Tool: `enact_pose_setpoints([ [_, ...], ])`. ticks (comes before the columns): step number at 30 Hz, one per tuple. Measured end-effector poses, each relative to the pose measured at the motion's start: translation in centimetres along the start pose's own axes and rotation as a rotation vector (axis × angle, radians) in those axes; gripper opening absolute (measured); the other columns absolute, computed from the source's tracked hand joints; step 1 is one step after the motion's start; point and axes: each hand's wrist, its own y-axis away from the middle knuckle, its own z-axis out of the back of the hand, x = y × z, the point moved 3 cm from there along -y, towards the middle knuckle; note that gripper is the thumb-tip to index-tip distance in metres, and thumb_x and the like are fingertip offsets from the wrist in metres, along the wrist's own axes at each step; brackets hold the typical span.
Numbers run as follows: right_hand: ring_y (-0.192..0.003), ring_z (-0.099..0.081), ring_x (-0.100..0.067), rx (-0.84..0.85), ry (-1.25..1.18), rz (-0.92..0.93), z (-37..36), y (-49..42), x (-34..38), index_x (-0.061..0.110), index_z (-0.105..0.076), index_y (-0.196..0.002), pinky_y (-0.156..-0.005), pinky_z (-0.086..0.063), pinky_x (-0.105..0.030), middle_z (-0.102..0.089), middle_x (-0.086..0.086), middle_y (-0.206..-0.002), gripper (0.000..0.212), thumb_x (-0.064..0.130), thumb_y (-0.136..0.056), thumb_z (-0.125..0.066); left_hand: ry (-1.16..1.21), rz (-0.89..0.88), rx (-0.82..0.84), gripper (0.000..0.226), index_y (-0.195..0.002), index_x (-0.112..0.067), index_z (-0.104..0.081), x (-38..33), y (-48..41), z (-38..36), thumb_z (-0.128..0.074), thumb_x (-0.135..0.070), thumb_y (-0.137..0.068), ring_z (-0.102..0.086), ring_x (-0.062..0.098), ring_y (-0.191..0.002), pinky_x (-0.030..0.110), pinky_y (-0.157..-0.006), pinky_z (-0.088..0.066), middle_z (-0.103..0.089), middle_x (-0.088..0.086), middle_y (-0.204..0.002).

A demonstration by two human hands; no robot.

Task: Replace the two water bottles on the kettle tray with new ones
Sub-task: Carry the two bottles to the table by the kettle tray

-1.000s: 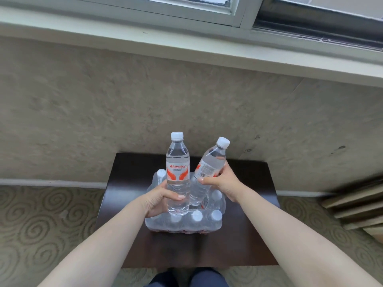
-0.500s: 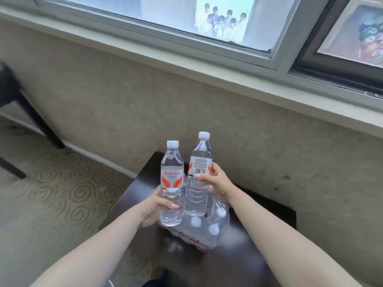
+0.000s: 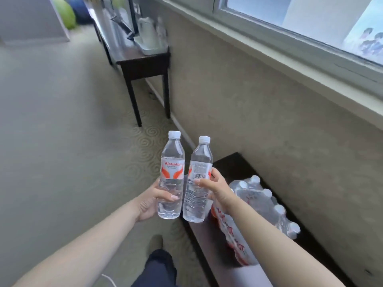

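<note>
My left hand (image 3: 149, 200) grips a full water bottle (image 3: 172, 168) with a white cap and an orange-red label, held upright. My right hand (image 3: 218, 188) holds a second full water bottle (image 3: 198, 183), upright, its barcode side facing me. The two bottles almost touch in the middle of the view. Far off at the upper left, blurred, a white kettle (image 3: 146, 31) stands on a pale kettle tray (image 3: 149, 49) on a dark side table (image 3: 143, 61). Bottles (image 3: 161, 29) beside the kettle show only as a blur.
A shrink-wrapped pack of water bottles (image 3: 263, 204) lies on a low dark table (image 3: 234, 164) at my lower right, against the beige wall. A window sill (image 3: 290, 59) runs above. Swirl-patterned carpet (image 3: 62, 141) stretches to the left. My leg and shoe (image 3: 155, 243) show below.
The view has swung left from the low table toward the room. Both hands have carried the bottles away from the pack, and the far kettle table has come into sight.
</note>
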Motion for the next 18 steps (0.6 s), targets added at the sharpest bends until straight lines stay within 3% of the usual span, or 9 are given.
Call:
enact_pose_setpoints([
  [5, -0.114, -0.068, -0.024, 0.115, 0.05, -0.029, -6.3, -3.4, 0.8, 0.019, -0.054, -0.129, -0.096, -0.052, -0.048, -0.071, -0.006, -0.123, 0.079, 0.03, -0.057, -0.084, 0.063, -0.023, -0.093, 0.075, -0.129, -0.007, -0.055, -0.5, 2.7, 6.1, -0.073, 0.003, -0.057, -0.068, 0.032, -0.102, 0.043, -0.091, -0.052, -0.069, 0.019, -0.114],
  [7, -0.115, -0.068, -0.026, 0.162, 0.072, -0.035, -8.8, -5.3, 1.3, 0.016, -0.054, -0.13, -0.094, -0.054, -0.046, -0.071, -0.008, -0.124, 0.073, 0.024, -0.063, -0.082, 0.089, -0.036, -0.128, 0.075, -0.131, -0.006, -0.053, -1.1, 3.3, 8.7, -0.07, 0.005, -0.059, -0.065, 0.034, -0.106, 0.046, -0.096, -0.051, -0.065, 0.025, -0.122],
  [11, -0.105, -0.072, -0.021, 0.244, 0.099, -0.002, -14.3, -10.0, 2.5, 0.016, -0.059, -0.125, -0.08, -0.058, -0.031, -0.074, -0.007, -0.117, 0.053, 0.013, -0.075, -0.078, 0.127, -0.1, -0.153, 0.082, -0.131, -0.008, -0.053, -3.6, 4.0, 14.2, -0.075, 0.001, -0.053, -0.059, 0.042, -0.117, 0.055, -0.105, -0.042, -0.057, 0.029, -0.132],
  [13, -0.107, -0.072, -0.023, 0.266, 0.108, 0.012, -17.4, -12.5, 3.3, 0.016, -0.061, -0.124, -0.081, -0.059, -0.032, -0.074, -0.008, -0.117, 0.05, 0.011, -0.077, -0.078, 0.139, -0.144, -0.164, 0.083, -0.131, -0.01, -0.053, -5.4, 4.0, 17.5, -0.076, 0.0, -0.052, -0.056, 0.046, -0.121, 0.057, -0.107, -0.04, -0.058, 0.029, -0.131],
  [18, -0.107, -0.07, -0.025, 0.296, 0.129, 0.067, -24.9, -19.0, 5.4, 0.019, -0.065, -0.12, -0.084, -0.058, -0.034, -0.074, -0.012, -0.118, 0.051, 0.016, -0.072, -0.081, 0.172, -0.192, -0.2, 0.071, -0.128, -0.005, -0.052, -10.7, 3.7, 25.7, -0.068, 0.007, -0.06, -0.062, 0.039, -0.106, 0.052, -0.099, -0.046, -0.06, 0.028, -0.121],
])
